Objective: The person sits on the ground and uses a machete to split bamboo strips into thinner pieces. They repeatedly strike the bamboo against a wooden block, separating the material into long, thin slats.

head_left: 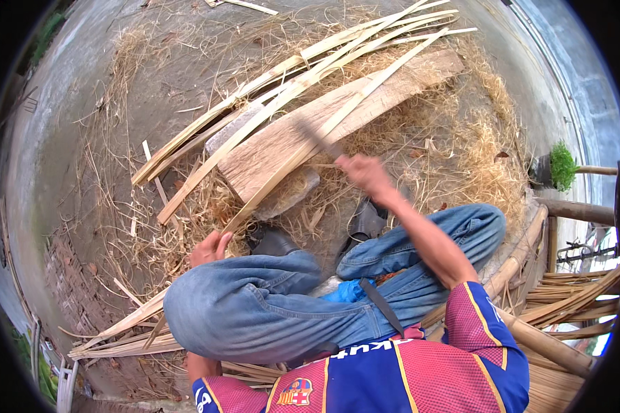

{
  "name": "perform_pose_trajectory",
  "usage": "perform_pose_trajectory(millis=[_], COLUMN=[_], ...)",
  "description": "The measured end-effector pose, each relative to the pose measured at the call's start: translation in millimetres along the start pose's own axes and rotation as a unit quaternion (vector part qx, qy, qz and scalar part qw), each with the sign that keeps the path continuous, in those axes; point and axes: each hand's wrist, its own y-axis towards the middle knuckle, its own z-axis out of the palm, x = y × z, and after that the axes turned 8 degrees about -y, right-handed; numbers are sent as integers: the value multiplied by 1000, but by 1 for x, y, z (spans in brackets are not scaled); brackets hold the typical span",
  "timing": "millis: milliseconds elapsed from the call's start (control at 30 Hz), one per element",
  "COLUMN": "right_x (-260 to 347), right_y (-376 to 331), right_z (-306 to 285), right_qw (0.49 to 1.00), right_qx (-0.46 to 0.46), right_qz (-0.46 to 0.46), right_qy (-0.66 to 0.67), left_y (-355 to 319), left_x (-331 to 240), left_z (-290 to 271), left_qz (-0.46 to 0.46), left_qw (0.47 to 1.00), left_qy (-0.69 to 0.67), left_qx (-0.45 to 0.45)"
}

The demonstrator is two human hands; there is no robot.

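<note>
My left hand (210,248) is closed around the near end of a long pale strip, apparently bamboo (274,184), beside my left knee. The strip slants away to the upper right, across a thick wooden board (269,153). In my right hand (367,177) is a knife (317,136), its blade smeared by motion. The blade is over the strip near the board's middle; whether it touches cannot be made out. Grey stone blocks (291,195) show under the board's near end.
More pale strips (220,109) lie beyond and across the board. Curly shavings (486,182) cover the ground around it. A bundle of strips (127,337) lies by my left side. At the right are a bamboo frame (534,339) and a potted green plant (563,167).
</note>
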Motion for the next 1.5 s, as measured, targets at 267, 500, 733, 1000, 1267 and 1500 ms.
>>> perform_pose_trajectory(millis=[267,500,733,1000,1267,1500], right_x=[-87,22,95,-78,13,-115], right_y=[42,4,-55,19,-22,49], right_z=[-76,-15,48,-83,9,-94], right_qw=[967,994,981,971,982,956], right_qx=[-87,38,145,-119,72,-176], right_qz=[215,84,-105,193,-131,215], right_qy=[-104,-66,-78,-78,-111,-93], left_y=[-17,66,54,49,8,3], left_x=[26,-27,-56,-59,-41,0], left_z=[-19,27,34,37,19,0], left_qz=[-97,9,47,58,49,42], left_qw=[995,981,991,991,997,988], left_qy=[20,-132,-114,-108,-65,-149], left_qx=[30,141,59,47,-15,26])
